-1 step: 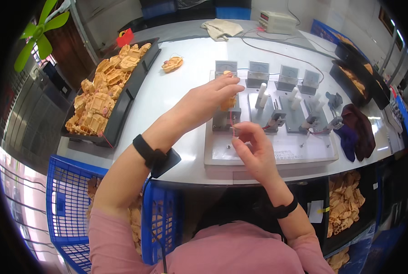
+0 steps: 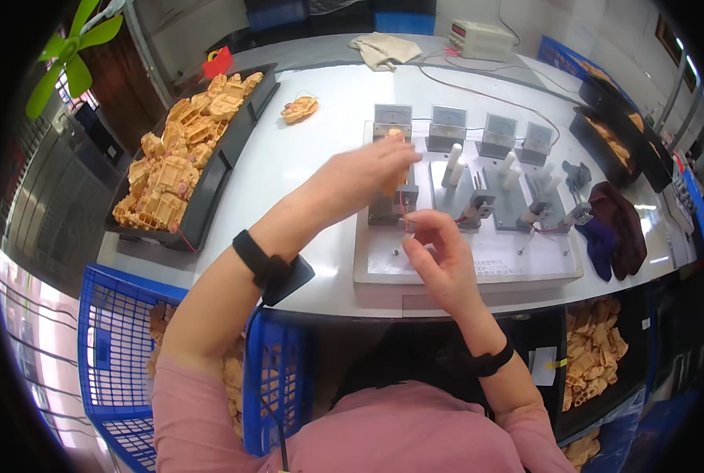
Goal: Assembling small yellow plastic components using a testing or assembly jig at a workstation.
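On the white test board [image 2: 383,272] stand grey fixtures, each with a small panel meter behind it. A tan plastic part [image 2: 397,135] sits at the leftmost fixture, behind the leftmost meter's front, partly hidden by my left hand [image 2: 360,175]. That hand lies over the part with its fingers stretched out, slightly blurred. Just in front, my right hand [image 2: 442,264] pinches a thin red wire [image 2: 404,203] between thumb and forefinger, beside the fixture's dark clamp block [image 2: 405,194]. The wire's tip is hidden by my fingers.
A black tray [image 2: 226,158] heaped with tan parts stands left; one loose part [image 2: 300,110] lies behind my left arm. Right of the board are dark cloth gloves [image 2: 618,229]. A cloth [image 2: 385,51] and power supply [image 2: 482,39] are at the back. A blue crate [image 2: 123,347] stands below.
My left hand has lowered slightly over the tan part. My right hand keeps its pinch on the wire, almost in place. The whole view has shifted a little.
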A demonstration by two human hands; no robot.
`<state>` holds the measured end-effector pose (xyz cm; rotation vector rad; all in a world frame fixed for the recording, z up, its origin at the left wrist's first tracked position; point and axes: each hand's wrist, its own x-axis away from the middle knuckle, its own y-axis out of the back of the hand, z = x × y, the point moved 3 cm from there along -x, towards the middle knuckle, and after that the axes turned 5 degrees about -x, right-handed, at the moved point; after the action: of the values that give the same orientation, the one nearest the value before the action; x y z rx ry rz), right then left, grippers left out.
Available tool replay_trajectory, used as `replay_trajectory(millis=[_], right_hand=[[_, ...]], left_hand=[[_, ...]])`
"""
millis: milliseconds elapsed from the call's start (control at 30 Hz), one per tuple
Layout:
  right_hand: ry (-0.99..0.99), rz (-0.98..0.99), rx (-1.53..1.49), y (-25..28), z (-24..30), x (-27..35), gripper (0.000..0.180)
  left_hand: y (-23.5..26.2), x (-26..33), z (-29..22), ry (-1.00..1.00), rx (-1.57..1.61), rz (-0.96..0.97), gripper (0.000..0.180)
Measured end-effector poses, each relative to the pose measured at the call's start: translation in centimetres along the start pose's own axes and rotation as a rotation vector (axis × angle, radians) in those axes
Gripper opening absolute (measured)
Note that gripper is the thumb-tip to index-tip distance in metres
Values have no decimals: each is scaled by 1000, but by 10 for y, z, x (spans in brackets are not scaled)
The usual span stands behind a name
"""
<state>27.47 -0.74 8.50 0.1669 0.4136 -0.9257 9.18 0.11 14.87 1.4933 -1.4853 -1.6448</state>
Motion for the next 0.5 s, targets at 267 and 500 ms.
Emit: replay_trajectory(millis=[267,500], right_hand=[[-29,-107,18,2,-21,-9,34],[-51,-295,183,23,-22,-11,35]], left_hand=[[17,56,21,-64,-119,-328,70],[105,344,50,858,98,-338,39]])
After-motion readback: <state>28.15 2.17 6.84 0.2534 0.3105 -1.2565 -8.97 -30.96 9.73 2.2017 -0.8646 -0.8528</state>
